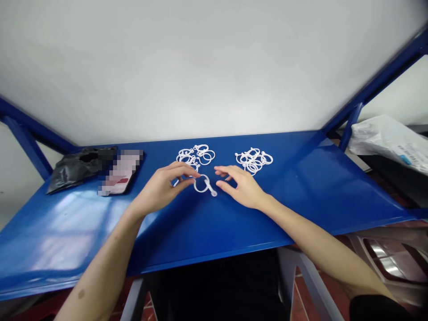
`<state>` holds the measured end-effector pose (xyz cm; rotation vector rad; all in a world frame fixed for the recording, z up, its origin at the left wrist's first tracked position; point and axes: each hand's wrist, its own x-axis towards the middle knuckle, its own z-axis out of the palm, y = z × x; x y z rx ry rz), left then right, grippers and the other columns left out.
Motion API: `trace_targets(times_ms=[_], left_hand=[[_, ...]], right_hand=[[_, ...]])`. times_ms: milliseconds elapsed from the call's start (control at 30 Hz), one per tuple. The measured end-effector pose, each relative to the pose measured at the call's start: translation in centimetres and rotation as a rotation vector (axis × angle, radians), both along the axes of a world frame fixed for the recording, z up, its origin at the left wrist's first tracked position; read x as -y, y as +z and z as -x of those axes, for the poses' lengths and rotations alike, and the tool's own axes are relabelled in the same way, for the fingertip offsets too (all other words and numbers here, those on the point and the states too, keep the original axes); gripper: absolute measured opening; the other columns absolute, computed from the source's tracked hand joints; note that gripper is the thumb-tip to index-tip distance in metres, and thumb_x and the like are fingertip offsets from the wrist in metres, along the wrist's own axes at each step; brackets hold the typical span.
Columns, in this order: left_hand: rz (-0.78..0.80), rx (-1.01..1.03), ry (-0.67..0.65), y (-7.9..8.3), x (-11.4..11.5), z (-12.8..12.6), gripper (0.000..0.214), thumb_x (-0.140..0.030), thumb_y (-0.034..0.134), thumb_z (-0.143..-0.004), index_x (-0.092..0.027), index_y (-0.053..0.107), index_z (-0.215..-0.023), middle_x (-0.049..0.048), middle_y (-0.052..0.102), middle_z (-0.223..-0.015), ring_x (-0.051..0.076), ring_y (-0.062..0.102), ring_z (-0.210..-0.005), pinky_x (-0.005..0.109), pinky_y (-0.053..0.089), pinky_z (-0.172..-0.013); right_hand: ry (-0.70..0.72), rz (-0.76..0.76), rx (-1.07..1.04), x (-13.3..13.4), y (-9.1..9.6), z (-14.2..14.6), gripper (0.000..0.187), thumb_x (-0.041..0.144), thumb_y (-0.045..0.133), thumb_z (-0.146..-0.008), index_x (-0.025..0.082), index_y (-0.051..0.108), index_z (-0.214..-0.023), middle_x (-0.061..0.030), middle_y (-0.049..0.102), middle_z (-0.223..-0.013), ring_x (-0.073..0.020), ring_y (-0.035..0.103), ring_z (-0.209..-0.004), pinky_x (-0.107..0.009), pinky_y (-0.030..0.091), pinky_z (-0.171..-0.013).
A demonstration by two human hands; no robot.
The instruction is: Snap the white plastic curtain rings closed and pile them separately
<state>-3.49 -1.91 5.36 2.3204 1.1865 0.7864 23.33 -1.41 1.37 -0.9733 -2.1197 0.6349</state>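
On a blue metal shelf (301, 187) lie two heaps of white plastic rings: one heap (195, 156) at left centre, another heap (254, 159) to its right. My left hand (163, 187) pinches a single white ring (203, 183) at its left side, just in front of the left heap. My right hand (240, 185) hovers just right of that ring, fingers spread and holding nothing.
A black plastic bag (76, 167) and a flat packet (120, 171) lie at the shelf's left end. Blue frame struts (374, 87) rise at both sides. A clear bag with a label (391, 140) sits on the neighbouring shelf at right. A white wall is behind.
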Motion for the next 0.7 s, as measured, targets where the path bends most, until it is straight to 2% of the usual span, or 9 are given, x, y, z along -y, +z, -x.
trace_targets(times_ms=[100,233,300,400,467,533,600,700], left_hand=[[0.025,0.065,-0.086,-1.0,0.1,-1.3,0.016,-0.031,0.060,-0.098,-0.027,0.072,-0.106,0.0027,0.072,-0.109,0.016,0.066,-0.099,0.029,0.053,-0.084],[0.067,0.089,-0.088,-2.0,0.0,-2.1,0.015,-0.028,0.059,-0.098,-0.027,0.071,-0.107,0.0023,0.071,-0.110,0.016,0.065,-0.102,0.031,0.053,-0.089],[0.066,0.093,-0.058,-2.3,-0.1,-2.1,0.015,-0.029,0.059,-0.097,-0.027,0.072,-0.106,0.0022,0.071,-0.110,0.017,0.066,-0.101,0.031,0.053,-0.088],[0.051,0.099,-0.017,-2.3,-0.2,-2.0,0.015,-0.030,0.061,-0.097,-0.027,0.072,-0.106,0.0021,0.071,-0.109,0.016,0.066,-0.098,0.030,0.053,-0.083],[0.045,0.106,-0.004,-2.2,-0.3,-2.0,0.014,-0.031,0.062,-0.096,-0.027,0.072,-0.105,0.0019,0.071,-0.106,0.016,0.066,-0.094,0.028,0.052,-0.080],[0.043,0.111,0.004,-2.1,-0.3,-2.0,0.015,-0.033,0.062,-0.096,-0.026,0.073,-0.104,0.0019,0.071,-0.103,0.015,0.065,-0.090,0.028,0.052,-0.076],[0.050,0.106,0.012,-2.0,-0.3,-2.1,0.018,-0.037,0.062,-0.096,-0.026,0.073,-0.103,0.0025,0.071,-0.103,0.015,0.065,-0.088,0.027,0.052,-0.074],[0.078,0.073,0.033,-2.0,-0.2,-2.1,0.022,-0.041,0.061,-0.095,-0.025,0.074,-0.103,0.0030,0.072,-0.102,0.015,0.064,-0.085,0.028,0.052,-0.074]], right_hand=[[0.077,0.171,-0.046,0.6,-0.3,0.8,0.039,0.034,0.062,-0.097,0.024,0.058,-0.134,-0.0062,0.071,-0.120,-0.0169,0.069,-0.095,-0.036,0.059,-0.086],[0.105,0.258,-0.018,0.4,-0.6,0.8,0.032,0.036,0.062,-0.097,0.022,0.064,-0.125,-0.0047,0.073,-0.107,-0.0155,0.069,-0.084,-0.032,0.058,-0.077],[0.076,0.256,0.020,0.4,-0.6,0.7,0.040,0.043,0.066,-0.094,0.023,0.061,-0.128,-0.0044,0.073,-0.106,-0.0166,0.068,-0.085,-0.034,0.057,-0.078],[0.029,0.179,0.085,0.6,-0.3,0.5,0.065,0.051,0.077,-0.083,0.023,0.053,-0.137,-0.0070,0.068,-0.114,-0.0201,0.066,-0.092,-0.040,0.057,-0.083],[0.011,0.097,0.124,0.9,0.0,0.5,0.069,0.054,0.081,-0.077,0.021,0.054,-0.132,-0.0101,0.063,-0.119,-0.0218,0.064,-0.094,-0.041,0.056,-0.081],[0.009,0.029,0.157,1.2,0.1,0.5,0.058,0.053,0.082,-0.076,0.019,0.059,-0.117,-0.0102,0.061,-0.115,-0.0208,0.063,-0.089,-0.038,0.055,-0.075],[0.039,0.004,0.168,1.3,0.1,0.6,0.037,0.046,0.079,-0.083,0.019,0.061,-0.101,-0.0063,0.062,-0.103,-0.0173,0.062,-0.081,-0.033,0.053,-0.071],[0.075,0.067,0.070,1.2,-0.2,0.7,0.016,0.034,0.070,-0.091,0.020,0.061,-0.089,-0.0010,0.064,-0.088,-0.0123,0.061,-0.071,-0.028,0.051,-0.067]])
